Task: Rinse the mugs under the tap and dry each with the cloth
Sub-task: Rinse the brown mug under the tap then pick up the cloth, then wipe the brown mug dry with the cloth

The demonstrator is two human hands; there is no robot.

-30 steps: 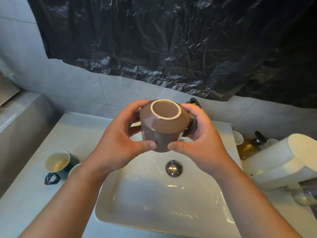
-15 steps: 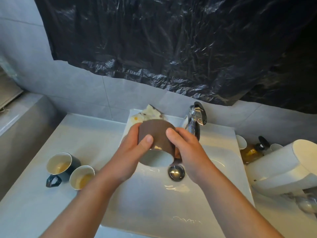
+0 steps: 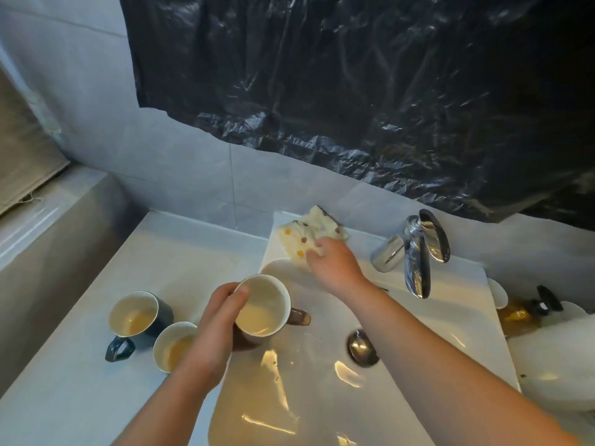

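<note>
My left hand grips a brown mug upright over the left edge of the white sink; the mug is cream inside and its handle points right. My right hand reaches to the back rim of the sink and takes hold of the dotted cream cloth lying there. The chrome tap stands to the right of that hand, and no water runs from it. A dark blue mug and a smaller pale mug stand on the counter to the left, each with brownish dregs.
The drain plug sits mid-basin. At the right are a small amber bottle with a black cap, white cups and a large white object. Black plastic sheeting covers the wall above.
The brown mug has turned from upside down to upright and moved left in my left hand alone. My right hand has let go of it and reached back to the cloth.
</note>
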